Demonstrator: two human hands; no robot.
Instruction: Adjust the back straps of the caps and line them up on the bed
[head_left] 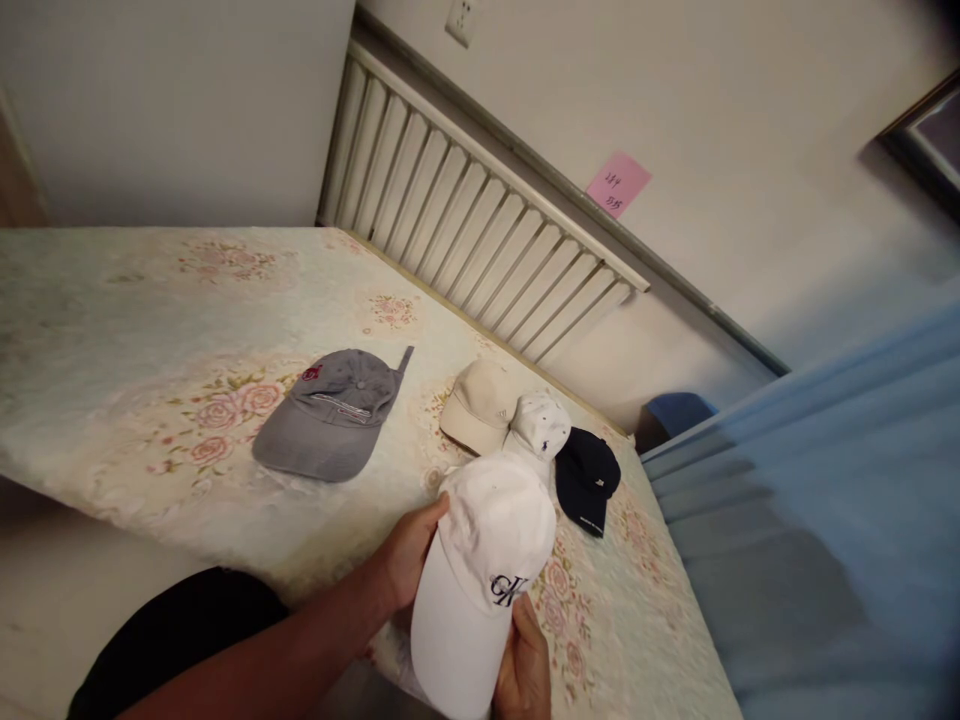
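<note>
A white baseball cap (499, 515) with dark letters on its front is held up between both hands, its brim toward the lower left. My left hand (412, 550) grips its left side, thumb on the crown and fingers hidden behind. On the other side, my right hand (525, 660) is closed around the edge near the brim. Just beyond lie a beige cap (476, 405), another white cap (541, 425) with a small dark logo, and a black cap (587, 475). Apart from them, a grey cap (334, 415) with a red emblem rests to the left, its strap sticking up.
The caps lie on a table with a floral cover (150, 330). A white radiator (465, 210) runs along the wall at the far edge. Blue curtain fabric (817, 510) hangs at the right. A pink note (619, 184) is on the wall.
</note>
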